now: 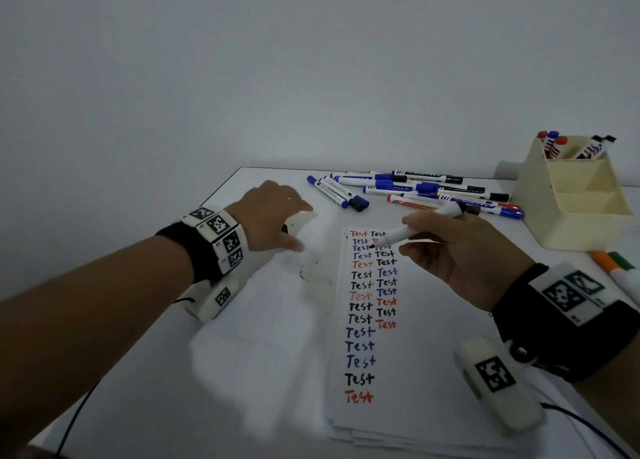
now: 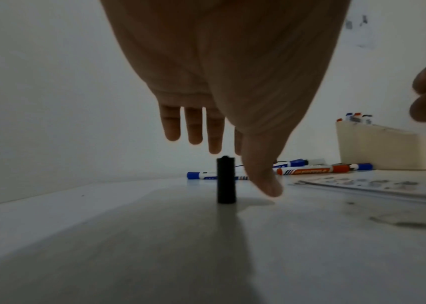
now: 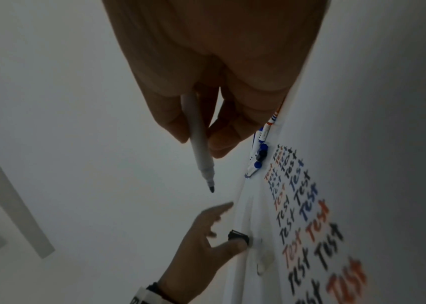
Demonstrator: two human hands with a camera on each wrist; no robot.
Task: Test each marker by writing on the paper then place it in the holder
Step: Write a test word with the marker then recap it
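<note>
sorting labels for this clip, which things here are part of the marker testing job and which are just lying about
Part of the job:
- uncapped white marker in right hand
- black cap, upright by left hand
- white paper with "Test" rows
- cream plastic holder
- loose capped markers

Lying about:
- orange and green pens

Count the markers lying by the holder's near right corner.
2: an orange marker and a green marker, side by side at the picture's right edge, nearer than the holder. Others may lie out of frame.

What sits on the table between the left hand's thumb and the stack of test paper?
Only bare table: the left wrist view shows the black cap standing left of the left hand thumb, nothing lying before the paper.
</note>
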